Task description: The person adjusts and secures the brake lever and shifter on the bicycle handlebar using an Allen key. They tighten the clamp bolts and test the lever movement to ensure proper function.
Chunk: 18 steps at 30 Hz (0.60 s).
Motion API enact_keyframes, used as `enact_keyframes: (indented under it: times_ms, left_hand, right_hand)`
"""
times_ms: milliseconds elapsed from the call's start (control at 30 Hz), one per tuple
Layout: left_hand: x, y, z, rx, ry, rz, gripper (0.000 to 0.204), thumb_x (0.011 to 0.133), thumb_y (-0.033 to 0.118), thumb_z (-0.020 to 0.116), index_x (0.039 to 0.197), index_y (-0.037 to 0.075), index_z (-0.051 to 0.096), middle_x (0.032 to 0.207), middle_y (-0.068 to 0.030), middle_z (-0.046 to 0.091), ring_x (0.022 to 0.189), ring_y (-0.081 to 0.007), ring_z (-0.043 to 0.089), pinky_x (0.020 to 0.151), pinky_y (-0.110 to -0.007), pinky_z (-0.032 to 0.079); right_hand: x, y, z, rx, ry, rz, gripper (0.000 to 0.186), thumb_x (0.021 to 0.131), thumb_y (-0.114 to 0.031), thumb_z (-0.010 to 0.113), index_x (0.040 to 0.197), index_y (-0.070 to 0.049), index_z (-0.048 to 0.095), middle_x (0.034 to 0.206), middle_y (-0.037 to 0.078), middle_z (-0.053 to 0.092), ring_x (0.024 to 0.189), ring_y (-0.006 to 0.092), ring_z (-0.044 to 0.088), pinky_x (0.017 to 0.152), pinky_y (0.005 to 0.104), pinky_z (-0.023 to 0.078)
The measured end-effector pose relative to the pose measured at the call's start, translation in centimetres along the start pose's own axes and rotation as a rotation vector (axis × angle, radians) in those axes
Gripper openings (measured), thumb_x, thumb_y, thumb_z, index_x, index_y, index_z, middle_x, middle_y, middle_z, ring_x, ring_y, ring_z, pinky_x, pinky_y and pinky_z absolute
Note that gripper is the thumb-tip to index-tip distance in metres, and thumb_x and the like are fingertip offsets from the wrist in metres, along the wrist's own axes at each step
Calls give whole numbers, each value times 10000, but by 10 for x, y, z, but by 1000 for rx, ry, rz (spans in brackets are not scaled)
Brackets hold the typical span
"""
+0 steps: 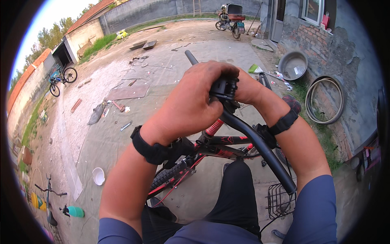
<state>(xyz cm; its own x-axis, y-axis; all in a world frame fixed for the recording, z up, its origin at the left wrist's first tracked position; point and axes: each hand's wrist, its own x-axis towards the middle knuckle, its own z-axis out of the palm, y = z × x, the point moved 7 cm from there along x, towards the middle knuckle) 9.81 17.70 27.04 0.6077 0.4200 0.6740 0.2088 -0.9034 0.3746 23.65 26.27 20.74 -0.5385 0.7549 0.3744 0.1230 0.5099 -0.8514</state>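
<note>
A bicycle's bent black handlebar (264, 152) runs diagonally across the middle, one end pointing away from me, the other beside a black wire basket (278, 198). My left hand (187, 97) is closed round the black clamp or stem (223, 87) at its centre, fingers over the top and thumb below. My right hand (245, 85) grips the same part from the far side, its fingertips mostly hidden. Below them are the frame (219, 152) with red markings, a red coiled spring (214, 127), red cables and a knobby tyre (166, 181).
A wrench (126, 126), white bowl (98, 176) and scattered parts lie on the ground. Bicycles (63, 79) stand left. A scooter (233, 22) stands at the back. A metal basin (292, 66), coiled tyres (325, 99) and broom (256, 69) are beside the right wall.
</note>
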Motion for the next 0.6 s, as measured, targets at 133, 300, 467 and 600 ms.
enact_keyframes:
  times_ms: [133,300,467,600]
  left_hand:
    - [-24,9,5,159,20,121,554,747,-74,563,1279,59,647,1343,-196,662,1327,-419,571,1129,-472,451]
    - [-53,-3,-4,175,260,56,506,815,-48,671,1311,48,632,1399,-203,637,1401,-393,544,1175,-466,421]
    - [-98,-63,-5,-72,434,-516,559,970,242,780,1410,-9,544,1391,-189,627,1234,-259,649,955,-372,552]
    - [-106,-78,5,-312,272,-840,597,1041,378,698,1427,-35,507,1224,-174,688,971,-198,724,721,-288,568]
  right_hand:
    - [1,-3,10,209,-10,89,317,864,-19,827,1171,-27,748,1127,38,766,1057,123,706,975,312,569]
    - [0,3,10,256,-7,130,290,925,-78,815,1200,-2,762,1070,86,789,994,153,736,920,314,592]
    - [4,4,13,204,-4,143,284,928,-82,815,1194,2,762,1058,95,791,973,159,746,897,308,599]
    - [2,4,10,192,10,170,276,940,-84,803,1201,-1,763,1056,92,792,988,150,737,915,306,590]
